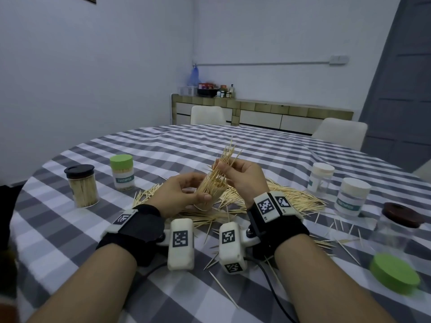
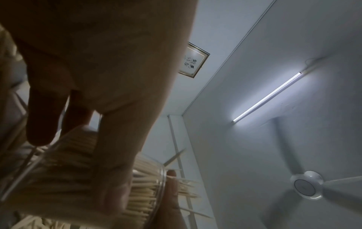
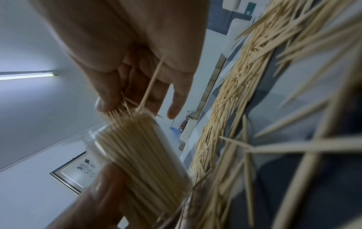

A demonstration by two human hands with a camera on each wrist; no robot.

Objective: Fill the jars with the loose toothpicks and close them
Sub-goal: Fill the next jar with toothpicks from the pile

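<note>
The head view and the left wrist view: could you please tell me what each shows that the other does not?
Only the head view shows the checked table, the loose toothpick pile, two filled capped jars at left and the loose green lid. Only the left wrist view shows the ceiling fan, tube light and framed picture. Both show the left hand gripping the clear jar packed with toothpicks.

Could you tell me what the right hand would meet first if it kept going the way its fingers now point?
Most likely the toothpicks packed in the clear jar; the right hand already pinches a bundle at its mouth.
</note>
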